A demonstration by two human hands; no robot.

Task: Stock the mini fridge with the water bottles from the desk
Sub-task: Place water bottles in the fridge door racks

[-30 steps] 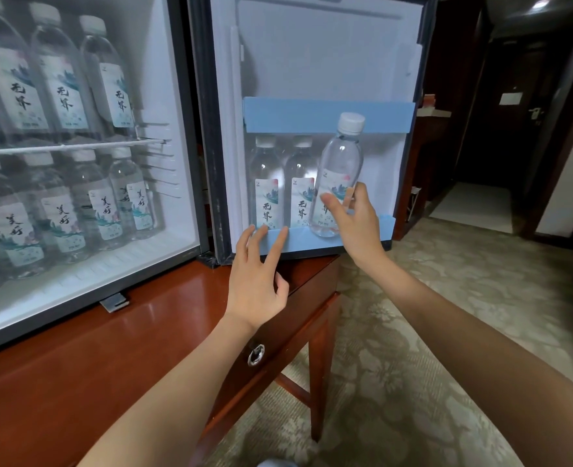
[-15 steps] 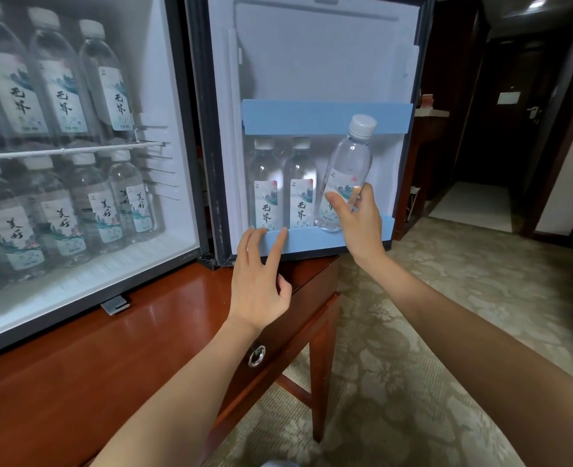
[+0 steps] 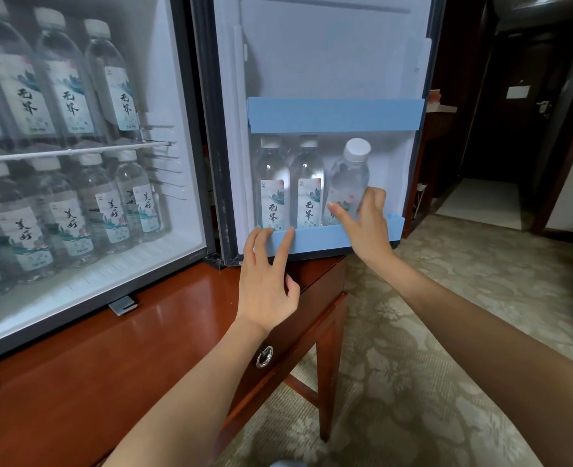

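Red-brown wood desk (image 3: 143, 332), glossy, with a ring pull (image 3: 264, 357) on the drawer at its front right corner. Floor is beige floral carpet (image 3: 446, 332); dark hallway w/ a room door (image 3: 520, 96) at back right.

Fridge (image 3: 190, 129) sits on the desk's left part, its door (image 3: 328, 55) swung open over the desk's right edge.

Counts: above the wire shelf (image 3: 69, 151), 3 top bottles (image 3: 66, 89) show whole (more are cut off at the left edge). Below it, at least 4 lower bottles (image 3: 109, 203); those behind are too blurred to count. In the door, between top rail (image 3: 335, 114) and bottom rail (image 3: 318, 239), 3 in a row: two upright (image 3: 271, 183) at the left end, then the bottle (image 3: 350, 176), tilted a bit, base behind the bottom rail.

Right hand (image 3: 367, 227) grasps the bottle low down, thumb on one side, fingers on the other. Left hand (image 3: 266, 284) is released, straight fingers touching the bottom rail's left end.
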